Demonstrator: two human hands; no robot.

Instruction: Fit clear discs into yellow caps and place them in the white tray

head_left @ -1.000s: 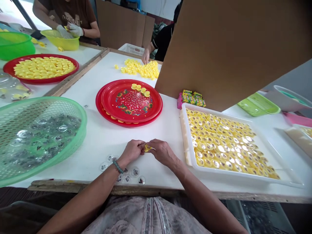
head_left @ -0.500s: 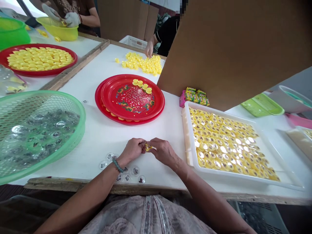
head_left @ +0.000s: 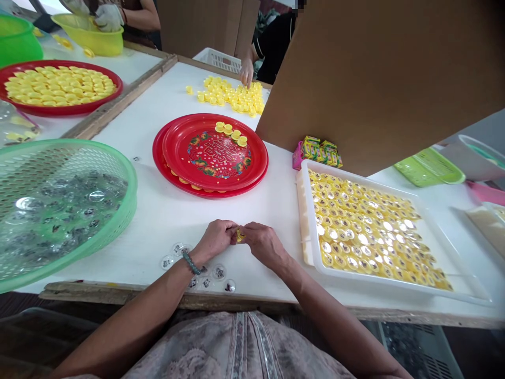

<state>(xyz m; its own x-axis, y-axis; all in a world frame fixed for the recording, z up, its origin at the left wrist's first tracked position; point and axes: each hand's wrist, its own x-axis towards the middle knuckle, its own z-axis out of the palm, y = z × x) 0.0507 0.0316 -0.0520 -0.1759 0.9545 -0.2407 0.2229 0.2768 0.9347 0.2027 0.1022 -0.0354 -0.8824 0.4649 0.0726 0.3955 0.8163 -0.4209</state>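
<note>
Between my left hand [head_left: 216,239] and my right hand [head_left: 263,242] is a small yellow plastic piece with a printed face [head_left: 240,235], pinched in the fingers of both just above the white table [head_left: 165,210]. Several clear round discs with dark prints [head_left: 219,272] lie by my left wrist. Beyond my hands, a red tray [head_left: 185,171] with a flower pattern rests on another red tray, and a few yellow cup-shaped pieces [head_left: 231,133] sit near its far rim. To my right stands a white tray [head_left: 311,247] filled with rows of yellow pieces under shiny discs [head_left: 363,231].
A green mesh basket [head_left: 128,205] of clear discs is at left. Small colourful boxes [head_left: 321,152] stand by a leaning cardboard sheet [head_left: 379,79]. At the far end a co-worker's hand [head_left: 246,71] touches a yellow pile [head_left: 232,95]. Another person's gloved hand [head_left: 108,18] is over a yellow basin [head_left: 94,39].
The yellow piece has turned slightly in my fingers, and its printed side shows more. My view has tipped down a little. The gloved co-worker's hands have dropped toward the yellow basin.
</note>
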